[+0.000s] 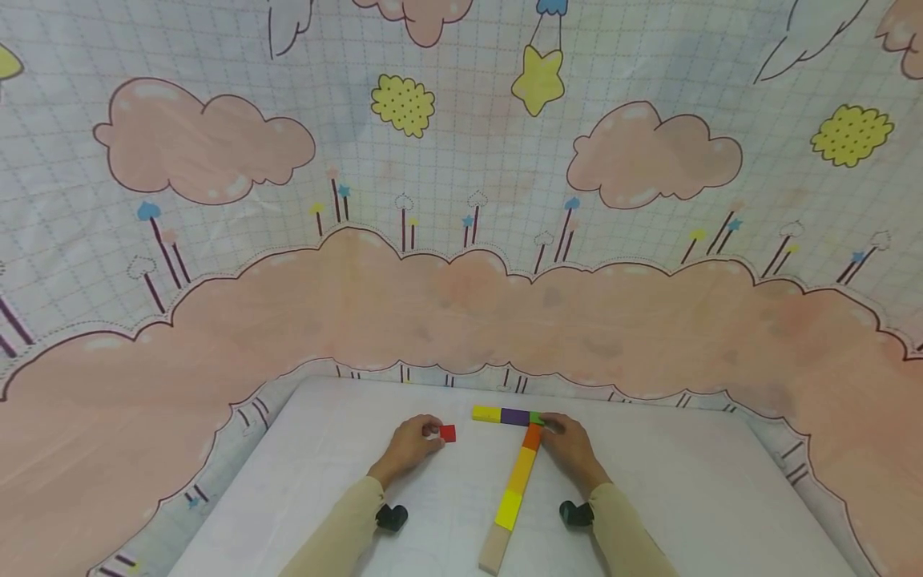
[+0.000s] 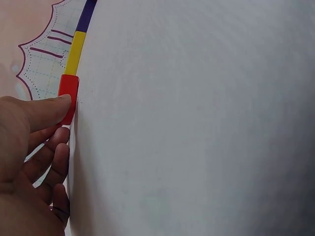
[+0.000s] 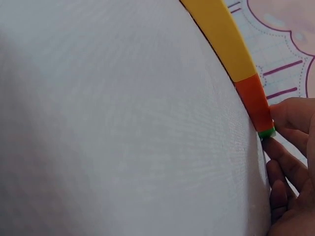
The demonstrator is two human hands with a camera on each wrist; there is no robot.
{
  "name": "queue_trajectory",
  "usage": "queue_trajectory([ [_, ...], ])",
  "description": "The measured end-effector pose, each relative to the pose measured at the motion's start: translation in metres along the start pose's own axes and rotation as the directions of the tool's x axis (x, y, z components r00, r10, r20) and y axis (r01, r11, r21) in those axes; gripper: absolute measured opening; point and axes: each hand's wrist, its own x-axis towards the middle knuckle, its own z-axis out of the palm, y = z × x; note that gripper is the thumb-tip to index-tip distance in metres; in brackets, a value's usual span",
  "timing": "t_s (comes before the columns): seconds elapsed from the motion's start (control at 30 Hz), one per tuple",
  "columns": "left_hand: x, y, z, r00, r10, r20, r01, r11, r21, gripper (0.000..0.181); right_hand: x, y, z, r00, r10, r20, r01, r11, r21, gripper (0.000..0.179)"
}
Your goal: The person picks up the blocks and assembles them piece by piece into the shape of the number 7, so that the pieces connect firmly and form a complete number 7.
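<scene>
My left hand (image 1: 409,445) pinches a red block (image 1: 448,433) between thumb and fingers, left of the block rows. In the left wrist view the thumb lies across the red block (image 2: 68,98). At the corner where two rows meet, my right hand (image 1: 574,450) has thumb and fingertips around a green block (image 1: 536,417). A purple block (image 1: 515,417) and a yellow block (image 1: 486,413) run left from it. Toward the front extend an orange block (image 1: 531,437), an amber block (image 1: 521,471), a yellow block (image 1: 508,510) and a plain wood-coloured block (image 1: 494,549).
The blocks lie on a white tabletop (image 1: 303,497). Behind it hangs a patterned cloth (image 1: 461,312) with clouds and stars. Dark heart-shaped pieces (image 1: 392,518) sit by both sleeve cuffs.
</scene>
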Motion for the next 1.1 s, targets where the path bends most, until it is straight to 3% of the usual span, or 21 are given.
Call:
queue_trajectory([
  [0.4, 0.000, -0.005, -0.002, 1.000, -0.005, 0.018, 0.005, 1.000, -0.029, 0.031, 0.001, 0.002, 0.002, 0.999, 0.034, 0.003, -0.034, 0.999, 0.000, 0.036],
  [0.87, -0.003, -0.004, -0.017, 1.000, 0.013, 0.006, -0.012, 0.998, -0.061, 0.032, -0.002, 0.000, 0.001, 1.000, -0.003, 0.002, 0.003, 1.000, -0.006, 0.035],
  [1.1, -0.001, -0.004, -0.021, 0.999, -0.035, 0.000, 0.035, 0.992, -0.119, 0.030, 0.000, -0.003, 0.002, 1.000, 0.026, -0.005, -0.026, 1.000, -0.008, 0.035],
])
